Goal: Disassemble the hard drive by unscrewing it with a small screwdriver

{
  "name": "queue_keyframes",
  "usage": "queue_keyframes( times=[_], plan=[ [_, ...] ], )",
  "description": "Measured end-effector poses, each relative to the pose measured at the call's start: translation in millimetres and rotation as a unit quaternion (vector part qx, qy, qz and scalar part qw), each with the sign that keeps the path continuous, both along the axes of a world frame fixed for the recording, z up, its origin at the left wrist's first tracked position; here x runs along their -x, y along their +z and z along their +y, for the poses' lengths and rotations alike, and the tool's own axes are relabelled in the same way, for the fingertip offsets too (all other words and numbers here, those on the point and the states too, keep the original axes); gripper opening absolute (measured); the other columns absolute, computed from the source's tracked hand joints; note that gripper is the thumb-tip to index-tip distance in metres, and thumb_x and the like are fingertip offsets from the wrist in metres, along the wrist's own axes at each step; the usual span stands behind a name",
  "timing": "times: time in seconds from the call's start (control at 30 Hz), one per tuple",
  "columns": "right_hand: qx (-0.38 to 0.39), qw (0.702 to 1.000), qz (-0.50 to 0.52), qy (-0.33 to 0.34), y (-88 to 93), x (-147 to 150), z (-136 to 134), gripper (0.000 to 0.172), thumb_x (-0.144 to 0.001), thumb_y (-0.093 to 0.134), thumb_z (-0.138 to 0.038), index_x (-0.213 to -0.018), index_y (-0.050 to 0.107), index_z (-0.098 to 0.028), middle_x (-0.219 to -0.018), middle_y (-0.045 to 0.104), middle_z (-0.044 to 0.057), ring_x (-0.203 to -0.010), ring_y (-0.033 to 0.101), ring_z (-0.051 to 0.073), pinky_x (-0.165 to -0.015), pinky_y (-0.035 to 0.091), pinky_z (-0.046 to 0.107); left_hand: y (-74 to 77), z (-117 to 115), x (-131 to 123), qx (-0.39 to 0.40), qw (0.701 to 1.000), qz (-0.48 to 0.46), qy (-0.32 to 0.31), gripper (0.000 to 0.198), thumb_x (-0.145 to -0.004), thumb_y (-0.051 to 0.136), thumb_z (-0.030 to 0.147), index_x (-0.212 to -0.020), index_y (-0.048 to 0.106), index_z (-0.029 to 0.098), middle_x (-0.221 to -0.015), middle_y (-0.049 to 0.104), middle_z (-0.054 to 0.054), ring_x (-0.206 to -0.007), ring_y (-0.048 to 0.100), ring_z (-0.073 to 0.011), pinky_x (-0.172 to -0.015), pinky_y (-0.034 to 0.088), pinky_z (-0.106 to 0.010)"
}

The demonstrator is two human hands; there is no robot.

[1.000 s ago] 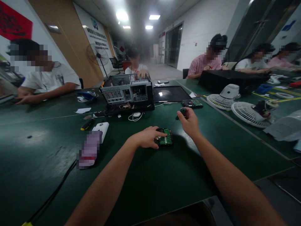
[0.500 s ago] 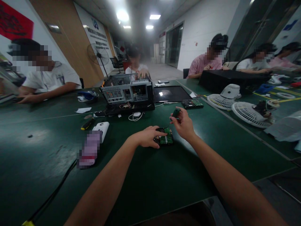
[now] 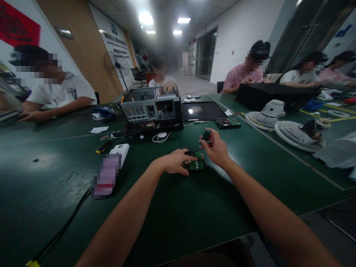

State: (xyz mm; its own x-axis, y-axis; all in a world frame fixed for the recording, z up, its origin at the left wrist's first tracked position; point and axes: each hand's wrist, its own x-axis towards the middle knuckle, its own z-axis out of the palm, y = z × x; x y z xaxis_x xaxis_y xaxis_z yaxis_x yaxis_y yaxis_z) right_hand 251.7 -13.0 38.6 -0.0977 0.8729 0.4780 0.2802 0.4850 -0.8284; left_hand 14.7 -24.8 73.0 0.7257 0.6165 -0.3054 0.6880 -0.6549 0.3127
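A hard drive (image 3: pixel 198 165) lies on the green table with its green circuit board facing up. My left hand (image 3: pixel 176 162) grips its left end, thumb at the near edge and index finger stretched over the board. My right hand (image 3: pixel 217 147) is closed round the dark green handle of a screwdriver (image 3: pixel 206 135). The thin shaft points down at the board's far side; its tip is too small to tell whether it touches a screw.
An opened computer case (image 3: pixel 151 109) stands beyond my hands, beside a black panel (image 3: pixel 203 111). Another hard drive (image 3: pixel 228 122) lies to the right, near white fan parts (image 3: pixel 263 115). At left are a yellow-black screwdriver (image 3: pixel 104 146) and a purple-and-white object (image 3: pixel 108 174). Several people sit round the table.
My right hand and the screwdriver handle have shifted slightly left and down. My left hand and the hard drive stay in place.
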Motion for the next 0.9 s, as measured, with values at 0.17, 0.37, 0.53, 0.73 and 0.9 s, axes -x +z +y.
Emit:
queue_keyframes(
  times=[0.17,0.37,0.53,0.73,0.9],
  plan=[
    [0.0,1.0,-0.002,0.007,-1.3,0.0,0.8,0.06,-0.092,0.064,-0.043,-0.145,0.04,-0.027,-0.12,0.069,0.011,-0.1,0.072,0.025,-0.081,0.067,0.045,0.5,-1.7,-0.6,-0.007,1.0,-0.006,0.0,0.083,-0.084,0.072,0.052,-0.158,0.036,0.041,-0.169,0.021,-0.006,-0.151,0.026,-0.0389,-0.119,0.03,-0.055],
    [0.009,1.0,-0.022,0.005,0.0,-1.6,0.8,0.062,-0.092,0.064,-0.042,-0.147,0.039,-0.028,-0.121,0.07,0.01,-0.101,0.072,0.026,-0.084,0.066,0.046,0.6,-0.9,-0.5,-0.003,1.0,0.002,-0.001,0.084,-0.085,0.071,0.053,-0.159,0.033,0.042,-0.17,0.019,-0.006,-0.152,0.025,-0.0395,-0.119,0.029,-0.057],
    [0.001,1.0,-0.014,-0.005,2.0,-0.4,-1.0,0.061,-0.093,0.064,-0.042,-0.147,0.04,-0.027,-0.12,0.07,0.011,-0.099,0.073,0.025,-0.083,0.066,0.044,-0.3,-0.5,-0.1,0.0,1.0,-0.004,0.003,0.082,-0.085,0.071,0.052,-0.159,0.035,0.042,-0.17,0.017,-0.006,-0.152,0.025,-0.0397,-0.12,0.028,-0.055],
    [0.007,1.0,-0.017,-0.012,1.9,0.4,-1.6,0.061,-0.093,0.063,-0.041,-0.147,0.039,-0.027,-0.12,0.07,0.012,-0.1,0.073,0.026,-0.083,0.066,0.045,0.7,-1.0,-0.1,0.005,1.0,-0.008,0.005,0.082,-0.085,0.072,0.052,-0.158,0.036,0.044,-0.17,0.017,-0.006,-0.151,0.025,-0.0401,-0.118,0.031,-0.055],
    [0.0,1.0,-0.017,-0.01,1.1,-0.5,-0.6,0.061,-0.094,0.062,-0.04,-0.147,0.038,-0.026,-0.121,0.07,0.012,-0.098,0.073,0.026,-0.083,0.065,0.045,0.7,-0.8,-0.2,0.006,1.0,0.0,0.006,0.084,-0.084,0.072,0.053,-0.159,0.034,0.043,-0.17,0.018,-0.005,-0.151,0.025,-0.04,-0.119,0.031,-0.055]
  ],
)
